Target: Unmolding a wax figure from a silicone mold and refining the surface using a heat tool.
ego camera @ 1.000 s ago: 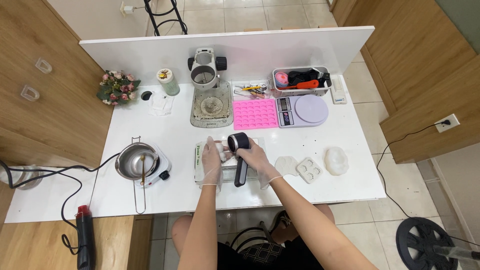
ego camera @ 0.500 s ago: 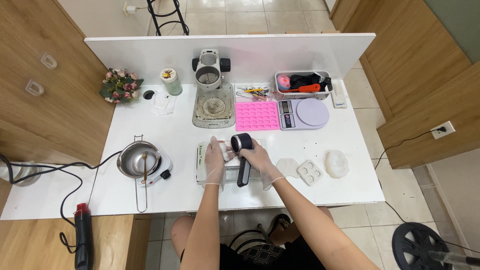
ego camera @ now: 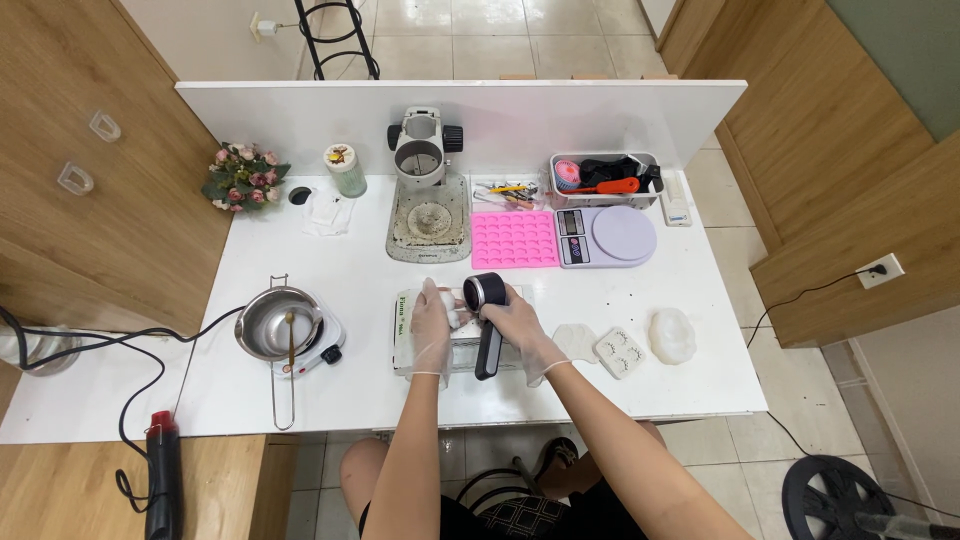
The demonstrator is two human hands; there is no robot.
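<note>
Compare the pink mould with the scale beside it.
The pink mould is a flat, solid pink rectangle covered in rows of small cavities; the scale is grey with a smooth round lilac platform and a small display panel at its left end. The mould looks thinner and carries no display. Both lie flat on the white table, side by side.

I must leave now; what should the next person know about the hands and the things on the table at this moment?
Left hand: gloved, holds a small white piece over the flat white box at the table's front.
Right hand: gloved, grips a black handheld tool, its round head close to the piece.
Nearby: metal pot on a small hotplate at left; pink mould and scale behind; white moulds at right.
Done or left: cannot tell; the pink mould looks empty.
</note>
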